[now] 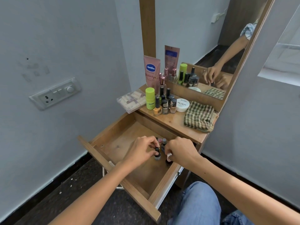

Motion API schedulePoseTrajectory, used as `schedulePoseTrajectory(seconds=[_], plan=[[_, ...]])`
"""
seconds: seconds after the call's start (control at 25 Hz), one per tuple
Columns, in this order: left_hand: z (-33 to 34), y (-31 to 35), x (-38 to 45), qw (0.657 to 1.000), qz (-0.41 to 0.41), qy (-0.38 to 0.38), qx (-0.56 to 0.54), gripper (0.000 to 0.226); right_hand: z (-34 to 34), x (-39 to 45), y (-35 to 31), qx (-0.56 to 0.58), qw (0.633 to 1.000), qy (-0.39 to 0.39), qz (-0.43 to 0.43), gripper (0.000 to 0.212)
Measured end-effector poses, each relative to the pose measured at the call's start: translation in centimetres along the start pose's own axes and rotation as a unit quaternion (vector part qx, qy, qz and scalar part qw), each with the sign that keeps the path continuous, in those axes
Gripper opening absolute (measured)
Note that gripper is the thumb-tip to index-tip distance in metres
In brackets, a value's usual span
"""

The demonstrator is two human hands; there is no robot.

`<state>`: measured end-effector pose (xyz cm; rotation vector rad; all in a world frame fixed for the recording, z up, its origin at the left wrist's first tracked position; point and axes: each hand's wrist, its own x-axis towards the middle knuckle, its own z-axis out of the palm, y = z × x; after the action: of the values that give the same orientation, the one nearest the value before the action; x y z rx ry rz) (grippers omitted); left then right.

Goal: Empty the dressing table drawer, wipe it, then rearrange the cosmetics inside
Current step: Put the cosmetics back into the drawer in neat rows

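In the open wooden drawer (113, 143), the left hand (141, 150) pinched a black-capped polish bottle (157, 154); the right hand (180, 151) gripped a half-hidden white-capped bottle (169, 157); the drawer's left half lay bare.

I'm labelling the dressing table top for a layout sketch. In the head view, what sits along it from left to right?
Clear plastic box → green stick → orange nail polish bottle → white nail polish remover tub → checked cloth.
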<state>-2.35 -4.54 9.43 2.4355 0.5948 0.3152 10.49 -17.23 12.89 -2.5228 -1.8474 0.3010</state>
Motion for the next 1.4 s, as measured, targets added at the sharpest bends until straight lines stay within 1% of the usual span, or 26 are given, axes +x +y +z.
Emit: schedulePoseTrajectory(seconds=[0.24, 0.4, 0.6, 0.76, 0.88, 1.0, 1.16, 1.4], plan=[[1.0, 0.3, 0.6, 0.999, 0.009, -0.033, 0.012, 0.026, 0.3, -0.3, 0.3, 0.024, 1.0, -0.005, 0.012, 0.022], [1.2, 0.2, 0.9, 0.998, 0.004, -0.057, 0.014, 0.025, 0.3, -0.4, 0.4, 0.038, 0.999, -0.003, 0.016, 0.02], [1.3, 0.5, 1.2, 0.998, -0.007, -0.058, -0.008, 0.022, 0.3, -0.5, 0.6, 0.037, 0.999, 0.009, 0.013, 0.019], [1.6, 0.9, 1.6, 0.998, 0.005, -0.068, -0.012, 0.027, 0.4, -0.7, 0.7, 0.06, 0.998, 0.019, 0.022, 0.02], [1.9, 1.0, 1.7, 0.997, 0.009, -0.073, -0.014, 0.027, 0.2, -0.9, 1.1, 0.078, 0.996, 0.035, 0.033, 0.022], [1.8, 0.9, 1.9, 0.997, 0.007, -0.077, -0.02, 0.025, -0.1, -1.0, 1.6, 0.079, 0.994, 0.061, 0.037, 0.019], [1.4, 0.7, 1.8, 0.997, 0.012, -0.074, -0.022, 0.026, -0.2, -1.0, 1.9, 0.117, 0.989, 0.09, 0.031, 0.016], [0.1, 0.8, 1.7, 0.997, 0.033, -0.072, -0.009, 0.031, -0.4, -1.0, 2.6, 0.166, 0.981, 0.095, 0.02, 0.014]])
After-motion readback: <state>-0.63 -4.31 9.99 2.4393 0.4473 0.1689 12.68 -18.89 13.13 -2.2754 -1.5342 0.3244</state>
